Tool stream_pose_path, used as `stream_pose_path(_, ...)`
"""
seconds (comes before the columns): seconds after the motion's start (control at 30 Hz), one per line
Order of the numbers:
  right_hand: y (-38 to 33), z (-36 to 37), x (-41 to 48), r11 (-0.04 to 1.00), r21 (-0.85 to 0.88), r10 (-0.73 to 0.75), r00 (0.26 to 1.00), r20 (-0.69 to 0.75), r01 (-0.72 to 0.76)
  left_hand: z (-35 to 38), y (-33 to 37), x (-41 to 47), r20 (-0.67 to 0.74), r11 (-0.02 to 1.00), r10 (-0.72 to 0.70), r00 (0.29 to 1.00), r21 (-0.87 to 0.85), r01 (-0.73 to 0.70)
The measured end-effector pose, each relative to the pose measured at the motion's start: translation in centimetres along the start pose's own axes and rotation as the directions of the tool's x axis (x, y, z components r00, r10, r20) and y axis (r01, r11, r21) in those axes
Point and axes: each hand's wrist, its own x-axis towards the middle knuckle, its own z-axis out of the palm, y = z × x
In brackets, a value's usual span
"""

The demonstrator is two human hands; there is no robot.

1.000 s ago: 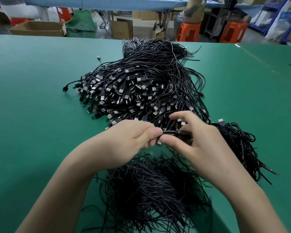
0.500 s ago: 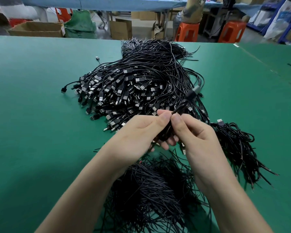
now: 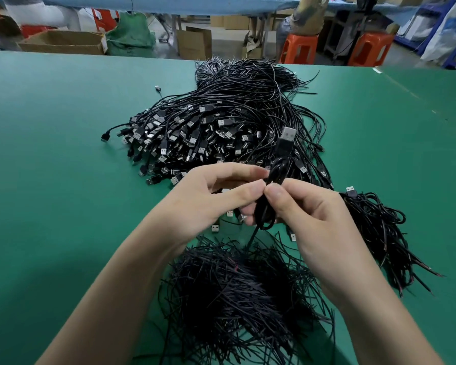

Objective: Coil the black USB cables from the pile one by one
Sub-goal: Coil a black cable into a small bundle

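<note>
Both hands, left [image 3: 211,198] and right [image 3: 308,214], pinch one coiled black USB cable [image 3: 270,196] with curled fingers.

A green desk [image 3: 50,180] spreads wide. Beyond its far edge sit an open cardboard box [image 3: 63,42], a green sack [image 3: 129,35] just beside it, and two orange stools [image 3: 299,48].

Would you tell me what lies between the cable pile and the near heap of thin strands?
Head view: left hand and right hand pinching a coiled cable, over loose plugs.
</note>
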Motion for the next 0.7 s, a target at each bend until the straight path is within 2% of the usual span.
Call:
stream_pose_path(0.13,-0.46,-0.42,-0.12,0.990,0.103,0.077,0.982,0.174,-0.096,-0.79,0.38,-0.39,0.152,0.997,0.067,0.986,-0.059,-0.059)
stream_pose_path(0.33,-0.77,-0.94,-0.36,0.908,0.302,0.170,0.914,0.368,-0.291,-0.43,0.17,-0.43,0.272,0.991,0.096,0.958,-0.113,-0.067)
stream_pose_path(0.57,-0.37,-0.90,-0.33,0.836,0.353,0.192,0.827,0.529,-0.420,-0.53,0.13,-0.29,0.192,0.997,0.071,0.979,-0.037,-0.066)
stream_pose_path(0.7,0.17,-0.40,-0.31,0.776,0.408,0.230,0.818,0.527,-0.481,0.00,0.03,-0.26,0.222,0.997,0.016,0.975,-0.077,0.002)
